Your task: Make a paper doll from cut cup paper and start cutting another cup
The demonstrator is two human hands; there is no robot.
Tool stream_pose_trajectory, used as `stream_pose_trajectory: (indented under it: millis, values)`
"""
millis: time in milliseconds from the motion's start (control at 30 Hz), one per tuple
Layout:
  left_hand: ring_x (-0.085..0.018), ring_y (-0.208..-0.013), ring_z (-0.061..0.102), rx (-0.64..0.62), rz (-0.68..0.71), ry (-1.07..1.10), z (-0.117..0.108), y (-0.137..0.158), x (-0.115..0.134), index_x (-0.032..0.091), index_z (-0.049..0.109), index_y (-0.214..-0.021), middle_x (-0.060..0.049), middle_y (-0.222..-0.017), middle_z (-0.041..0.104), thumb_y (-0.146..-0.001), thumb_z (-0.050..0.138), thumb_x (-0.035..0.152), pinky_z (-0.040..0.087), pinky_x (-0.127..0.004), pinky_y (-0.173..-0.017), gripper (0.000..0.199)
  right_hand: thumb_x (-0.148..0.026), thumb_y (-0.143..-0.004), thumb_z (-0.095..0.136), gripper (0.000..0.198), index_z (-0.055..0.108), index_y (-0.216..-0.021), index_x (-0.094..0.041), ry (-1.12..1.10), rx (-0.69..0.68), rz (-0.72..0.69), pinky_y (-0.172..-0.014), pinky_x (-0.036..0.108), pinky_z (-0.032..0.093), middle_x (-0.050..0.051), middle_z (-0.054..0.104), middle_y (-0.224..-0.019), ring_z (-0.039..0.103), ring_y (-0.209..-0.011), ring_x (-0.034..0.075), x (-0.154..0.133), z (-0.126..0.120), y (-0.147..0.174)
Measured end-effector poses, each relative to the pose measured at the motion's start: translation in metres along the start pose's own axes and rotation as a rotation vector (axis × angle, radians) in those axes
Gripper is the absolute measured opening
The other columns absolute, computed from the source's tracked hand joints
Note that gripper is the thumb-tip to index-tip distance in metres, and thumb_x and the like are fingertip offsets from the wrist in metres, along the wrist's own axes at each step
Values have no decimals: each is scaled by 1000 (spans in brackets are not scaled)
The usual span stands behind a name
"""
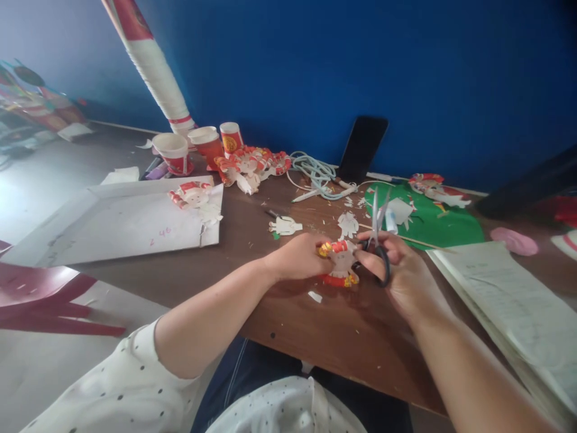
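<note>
Cardboard, or something like a flat white box, fills the left side of the frame on the brown counter, with a red-and-white cutout lying on its right end. Next along are paper cups, then a pile of more cutouts toward the top middle.

Moving right, there's a plain white figure lying flat, then the left hand, fingers pinching the left edge of a trimmed paper figure just right of centre. A small scrap sits just below it.

The right hand has its fingers hooked through the handles of the scissors. Blades are apart, but they point up the frame, away from the paper. Its fingertips are right by the figure's right edge; can't tell if they're pinching it too.

So I'd call this handling between snips, not a cut. Any cut from here would need the blades swung round to the edge, left grip steady. Far right: green sheet, then written pages.
</note>
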State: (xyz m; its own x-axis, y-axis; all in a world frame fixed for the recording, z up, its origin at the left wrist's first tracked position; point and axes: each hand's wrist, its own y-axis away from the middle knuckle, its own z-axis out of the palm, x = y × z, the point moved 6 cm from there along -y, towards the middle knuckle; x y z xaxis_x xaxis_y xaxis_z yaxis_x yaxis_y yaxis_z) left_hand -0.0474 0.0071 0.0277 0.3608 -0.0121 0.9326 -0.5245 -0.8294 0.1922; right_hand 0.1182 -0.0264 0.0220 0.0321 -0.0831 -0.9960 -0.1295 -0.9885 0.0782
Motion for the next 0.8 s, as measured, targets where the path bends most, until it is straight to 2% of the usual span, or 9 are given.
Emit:
stream_pose_trajectory:
  millis: [67, 167, 300, 400, 467, 567, 667, 800]
  values:
    - [-14, -63, 55, -26, 36, -59, 1, 0, 1, 18, 65, -75, 1, -67, 63, -63, 60, 18, 38, -24, -58, 13, -35, -62, 82, 36, 66, -93, -25, 26, -7, 21, -50, 22, 44, -3, 63, -74, 55, -58, 11, 0, 3, 2]
    - [-14, -63, 54, 60, 31, -77, -4, -3, -1, 18, 65, -75, 0, -69, 63, -63, 65, 23, 39, -24, -59, 13, -34, -62, 82, 37, 65, -93, -23, 45, 5, 0, -52, 22, 45, -2, 62, -74, 55, -61, 11, 2, 3, 0]
    - [-15, -72, 59, 227, -6, 146, -14, -7, -6, 16, 66, -91, -4, -82, 67, -66, 70, 24, 44, -25, -67, 26, -31, -62, 83, 43, 63, -99, -22, -24, -6, 9, -62, 24, 49, 0, 67, -85, 61, -71, 14, 11, 2, -3]
    - [-14, -68, 59, 304, -14, 275, -17, -6, -8, 16, 65, -98, -4, -82, 67, -68, 72, 26, 45, -25, -65, 32, -32, -63, 82, 44, 62, -101, -22, -36, -73, 77, -54, 23, 46, -1, 67, -82, 57, -62, 12, 17, 10, -2]
    - [-12, -62, 57, 314, -9, 346, -16, -5, -8, 17, 65, -99, -2, -76, 65, -69, 73, 28, 45, -24, -60, 33, -33, -62, 82, 43, 62, -98, -22, -17, -68, 104, -46, 21, 40, -3, 65, -75, 51, -54, 10, 18, 14, 0]
    - [-10, -63, 58, 257, -2, 580, -9, -4, -6, 16, 63, -101, -1, -77, 65, -68, 75, 25, 46, -23, -62, 36, -33, -61, 83, 42, 61, -95, -20, -70, 15, 75, -45, 20, 35, -4, 62, -72, 46, -52, 8, 17, 15, 0]
    - [-9, -71, 60, 127, -51, 828, 5, -6, -7, 13, 64, -100, -3, -85, 67, -65, 79, 20, 47, -25, -72, 39, -32, -63, 82, 40, 61, -96, -20, -178, 103, -5, -48, 21, 34, -4, 60, -73, 46, -55, 7, 15, 11, -3]
    - [-11, -76, 63, -16, -141, 954, 23, -8, -12, 12, 67, -92, -5, -86, 68, -61, 83, 19, 48, -25, -76, 35, -30, -63, 82, 37, 61, -93, -20, -258, 165, -29, -50, 21, 34, -6, 57, -70, 45, -55, 7, 16, 7, -5]
